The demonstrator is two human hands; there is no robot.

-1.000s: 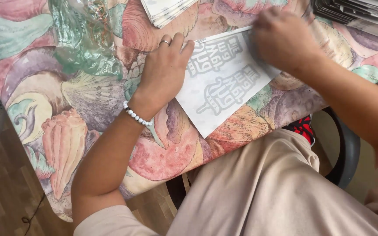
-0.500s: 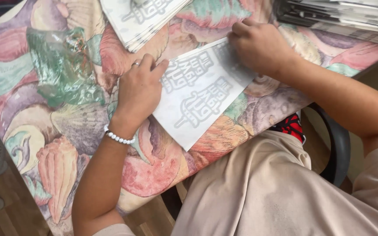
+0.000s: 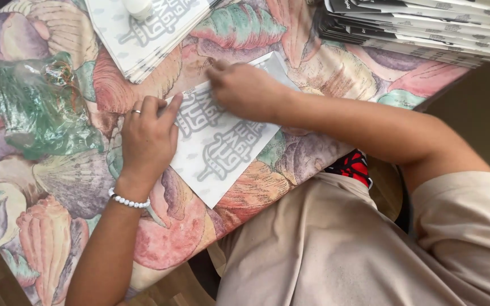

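White paper with grey printed lettering, a single sheet (image 3: 222, 141), lies flat near the front edge of the table (image 3: 63, 187), which is covered in a seashell-patterned cloth. I see my left hand (image 3: 146, 139) pressed palm-down on the sheet's left edge, fingers spread and flat, gripping nothing, only pinning the paper. A ring sits on one finger and a white bead bracelet (image 3: 129, 201) circles the wrist. My right hand (image 3: 245, 90) reaches in from the right, forearm crossing above the lap, its fingers curled down onto the sheet's far corner; whether they pinch the paper or merely press it I cannot tell.

Risk, as I judge it: the sheet is thin, so if the left hand lifts while the right drags, it could skew, crease or slide off the near edge. A stack of like sheets (image 3: 148, 34) lies at the far edge, a stack of booklets (image 3: 426, 34) at the far right corner, and a crumpled green plastic bag (image 3: 41, 107) just left of my left hand.
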